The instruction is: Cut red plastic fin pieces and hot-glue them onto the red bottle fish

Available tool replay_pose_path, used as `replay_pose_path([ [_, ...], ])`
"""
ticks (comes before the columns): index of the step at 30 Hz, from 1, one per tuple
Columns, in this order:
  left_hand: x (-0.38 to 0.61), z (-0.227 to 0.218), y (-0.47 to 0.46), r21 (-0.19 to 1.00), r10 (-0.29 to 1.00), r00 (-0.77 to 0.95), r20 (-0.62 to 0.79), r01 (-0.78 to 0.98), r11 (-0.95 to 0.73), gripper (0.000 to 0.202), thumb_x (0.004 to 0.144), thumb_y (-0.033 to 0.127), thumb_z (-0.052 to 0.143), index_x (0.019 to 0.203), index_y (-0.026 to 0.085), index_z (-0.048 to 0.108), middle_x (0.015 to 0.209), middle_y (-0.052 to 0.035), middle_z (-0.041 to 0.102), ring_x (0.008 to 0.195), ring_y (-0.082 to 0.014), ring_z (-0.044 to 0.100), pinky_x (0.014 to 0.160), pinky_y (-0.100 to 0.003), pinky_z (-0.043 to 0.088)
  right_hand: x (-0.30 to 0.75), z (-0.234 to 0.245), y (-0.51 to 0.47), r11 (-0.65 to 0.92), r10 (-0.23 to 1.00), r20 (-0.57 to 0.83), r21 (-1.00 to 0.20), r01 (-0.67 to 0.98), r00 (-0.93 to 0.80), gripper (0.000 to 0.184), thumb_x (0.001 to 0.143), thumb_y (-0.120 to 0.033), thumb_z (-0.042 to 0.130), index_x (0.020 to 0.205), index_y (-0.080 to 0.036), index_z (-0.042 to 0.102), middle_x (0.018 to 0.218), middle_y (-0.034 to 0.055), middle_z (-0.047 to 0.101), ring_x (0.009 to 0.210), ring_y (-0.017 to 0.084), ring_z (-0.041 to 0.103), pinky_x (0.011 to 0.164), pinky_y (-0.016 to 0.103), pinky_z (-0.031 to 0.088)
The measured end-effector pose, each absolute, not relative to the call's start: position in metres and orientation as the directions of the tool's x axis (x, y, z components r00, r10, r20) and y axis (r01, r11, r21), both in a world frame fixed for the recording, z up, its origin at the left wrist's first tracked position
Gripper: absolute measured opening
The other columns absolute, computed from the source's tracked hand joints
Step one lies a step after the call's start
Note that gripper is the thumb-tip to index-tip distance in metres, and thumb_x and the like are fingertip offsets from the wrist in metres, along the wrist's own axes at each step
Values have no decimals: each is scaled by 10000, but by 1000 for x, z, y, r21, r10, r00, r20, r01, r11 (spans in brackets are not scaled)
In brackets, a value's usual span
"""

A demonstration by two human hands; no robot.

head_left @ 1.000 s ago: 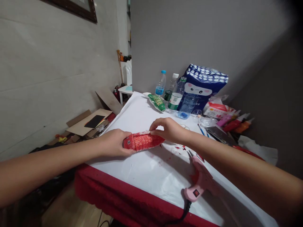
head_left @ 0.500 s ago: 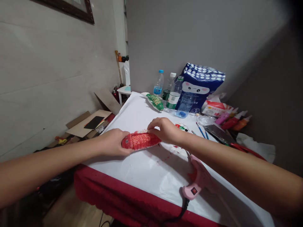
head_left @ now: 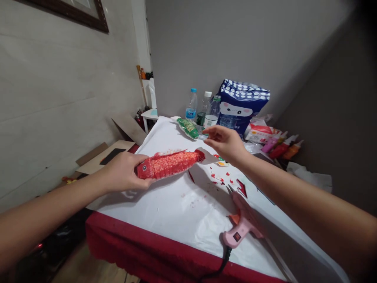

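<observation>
My left hand [head_left: 125, 171] grips a red craft fish [head_left: 172, 165] by its head end, thumb on top and fingers below. The fish has a round eye, orange-speckled sides, a pale strip along its back and a dark red tail pointing right. Apart from it, my right hand [head_left: 225, 141] hovers beyond the tail, fingers spread and holding nothing. Below that hand lies a pink hot glue gun [head_left: 243, 222] with a glue stick out of its back. Small red scraps [head_left: 222, 179] and dabs of paint [head_left: 220, 159] dot the white table cover [head_left: 176, 212].
At the back lies a green craft fish [head_left: 188, 128] beside several plastic bottles [head_left: 191, 106] and a blue bag [head_left: 243, 104]. Paint tubes [head_left: 284, 145] and crumpled tissue [head_left: 310, 175] are at the right. Cardboard [head_left: 101, 157] leans left of the table. The glue gun's cord [head_left: 225, 263] crosses the front edge.
My right hand has let go of the fish's tail end and moved up and right. My left hand has lifted the fish nearer and tilted its tail upward. The view has shifted slightly.
</observation>
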State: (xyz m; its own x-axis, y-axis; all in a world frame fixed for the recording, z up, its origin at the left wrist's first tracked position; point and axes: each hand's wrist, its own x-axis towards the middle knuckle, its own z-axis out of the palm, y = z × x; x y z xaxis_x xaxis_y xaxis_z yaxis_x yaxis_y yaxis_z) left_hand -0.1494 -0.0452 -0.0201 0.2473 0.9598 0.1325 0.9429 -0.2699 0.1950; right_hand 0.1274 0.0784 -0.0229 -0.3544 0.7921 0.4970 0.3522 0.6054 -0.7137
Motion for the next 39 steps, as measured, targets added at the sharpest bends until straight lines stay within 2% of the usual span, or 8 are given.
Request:
replay_pose_path([
  [5,-155,-19,-48,196,926,266,268,926,-323,429,682,407,634,1006,132,689,614,14,613,524,-120,492,541,-244,396,141,-21,40,628,777,588,-747,219,-224,91,735,-217,747,819,-198,716,765,39,693,670,178,641,612,320,527],
  [8,-154,-20,-48,206,902,267,339,914,-349,403,675,389,646,973,123,695,630,8,622,534,-121,505,548,-241,402,145,-23,4,644,742,577,-755,125,-341,48,744,-209,752,786,-229,743,778,48,701,685,185,650,590,313,532],
  [12,-145,-19,-48,212,902,238,360,921,-327,369,683,395,637,930,128,698,573,29,555,503,-107,447,511,-236,369,142,-38,-14,240,854,150,-963,122,-498,236,781,-417,718,776,-181,731,649,46,686,576,167,646,567,300,547],
  [15,-138,-16,-51,228,913,177,369,935,-273,340,688,427,634,861,140,694,539,40,515,487,-102,420,491,-233,346,133,-45,-9,-102,859,-124,-992,71,-496,482,877,-577,529,960,-131,693,804,114,723,696,189,683,649,323,565],
  [19,-126,-14,-56,270,928,133,348,934,-235,363,695,460,643,892,158,687,556,42,557,499,-107,470,517,-228,364,113,-41,-8,-293,788,-180,-951,-101,-588,597,825,-449,688,1317,-203,458,1176,136,641,986,217,654,799,348,545],
  [24,-106,-14,-58,261,959,232,163,927,-269,383,746,562,592,800,191,672,562,24,596,515,-130,519,526,-246,339,85,-43,-4,-280,771,-72,-931,-236,-632,383,821,-297,700,1159,-200,546,1126,87,654,925,188,646,788,306,527],
  [31,-108,-21,-52,317,952,265,-150,925,-208,543,624,689,635,912,236,719,658,-5,701,557,-183,605,484,-257,315,90,-59,22,-423,679,-309,-906,-11,-666,235,902,-322,586,1016,-119,616,887,94,695,723,163,660,694,290,544],
  [39,-109,-42,-34,122,966,223,-128,970,-208,250,715,449,608,728,212,685,667,-50,697,582,-212,611,500,-283,320,93,-67,26,-343,702,-433,-901,265,-565,316,903,-350,605,1144,-150,566,872,73,700,690,150,659,619,254,539],
])
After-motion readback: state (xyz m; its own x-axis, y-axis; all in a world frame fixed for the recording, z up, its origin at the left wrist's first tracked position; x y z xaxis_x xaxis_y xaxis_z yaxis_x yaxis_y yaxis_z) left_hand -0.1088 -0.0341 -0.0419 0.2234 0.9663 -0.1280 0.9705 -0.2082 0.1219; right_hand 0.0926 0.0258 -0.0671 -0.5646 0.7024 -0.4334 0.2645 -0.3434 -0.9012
